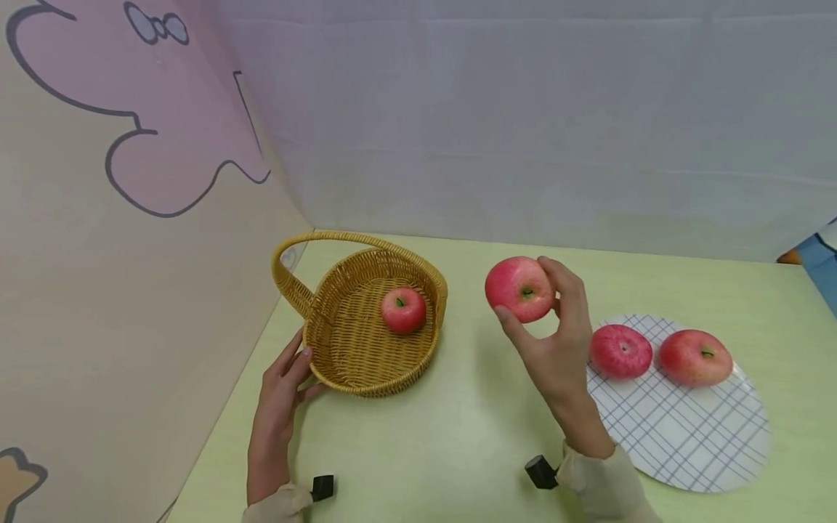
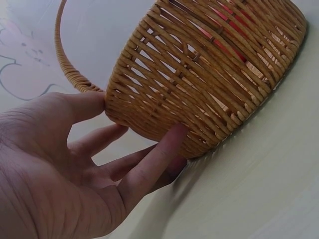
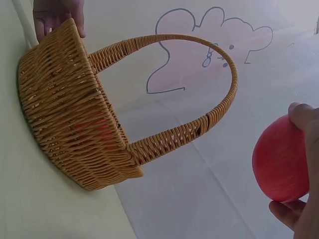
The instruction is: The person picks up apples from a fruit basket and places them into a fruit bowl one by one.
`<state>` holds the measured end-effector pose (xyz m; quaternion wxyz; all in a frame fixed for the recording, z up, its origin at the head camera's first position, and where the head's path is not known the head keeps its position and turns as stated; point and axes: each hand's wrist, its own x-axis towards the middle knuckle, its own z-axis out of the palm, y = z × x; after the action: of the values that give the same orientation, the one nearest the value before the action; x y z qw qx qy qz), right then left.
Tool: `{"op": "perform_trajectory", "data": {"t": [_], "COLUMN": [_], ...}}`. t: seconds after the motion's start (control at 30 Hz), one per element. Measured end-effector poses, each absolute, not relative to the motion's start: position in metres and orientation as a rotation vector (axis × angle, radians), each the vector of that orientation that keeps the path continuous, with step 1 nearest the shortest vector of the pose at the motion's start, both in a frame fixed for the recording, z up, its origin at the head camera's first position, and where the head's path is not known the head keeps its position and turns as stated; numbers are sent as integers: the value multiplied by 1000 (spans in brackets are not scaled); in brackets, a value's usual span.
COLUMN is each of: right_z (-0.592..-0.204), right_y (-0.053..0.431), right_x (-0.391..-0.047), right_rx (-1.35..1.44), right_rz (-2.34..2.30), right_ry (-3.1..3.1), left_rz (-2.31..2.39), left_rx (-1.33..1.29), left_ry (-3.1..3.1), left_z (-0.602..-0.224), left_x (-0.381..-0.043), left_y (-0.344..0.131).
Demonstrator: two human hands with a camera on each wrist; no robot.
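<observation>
My left hand [image 1: 282, 385] rests its fingers and thumb against the outer left side of a woven wicker basket [image 1: 312, 341]. In the left wrist view, the fingers [image 2: 154, 159] lie spread along the woven wall, near the rim and lower down. A red apple [image 1: 403, 310] sits inside the basket, toward its right side. Held up to the right of the basket is another red apple [image 1: 513, 283], its stem end facing the head camera. My right hand [image 1: 559, 349] grips that apple between thumb and fingers; the right wrist view shows the apple [image 3: 280, 162] at its right edge.
On the right, a white plate [image 1: 693, 443] with a blue grid pattern holds a pink-red apple [image 1: 621, 351] and a larger red apple [image 1: 695, 357]. The basket's tall handle [image 1: 366, 238] arches over it. A pale wall [image 1: 556, 123] stands behind the light table [image 1: 431, 450].
</observation>
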<state>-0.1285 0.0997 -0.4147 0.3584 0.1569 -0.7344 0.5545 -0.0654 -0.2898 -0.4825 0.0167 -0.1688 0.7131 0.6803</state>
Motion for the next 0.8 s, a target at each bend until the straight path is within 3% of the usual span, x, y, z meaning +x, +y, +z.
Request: {"op": "perform_trajectory", "data": {"t": [0.33, 0.8], "right_z": [-403, -422], "right_y": [121, 165], "right_x": [-124, -109], "right_rx": [187, 35], "right_rz": [1509, 1409], "right_ry": [-1854, -1869], "left_rz": [2105, 2115], "left_rx": [-514, -536], "left_ry": [2221, 2208], "left_z": [-483, -484], "left_x": [-66, -63], "left_y": [-289, -290]}}
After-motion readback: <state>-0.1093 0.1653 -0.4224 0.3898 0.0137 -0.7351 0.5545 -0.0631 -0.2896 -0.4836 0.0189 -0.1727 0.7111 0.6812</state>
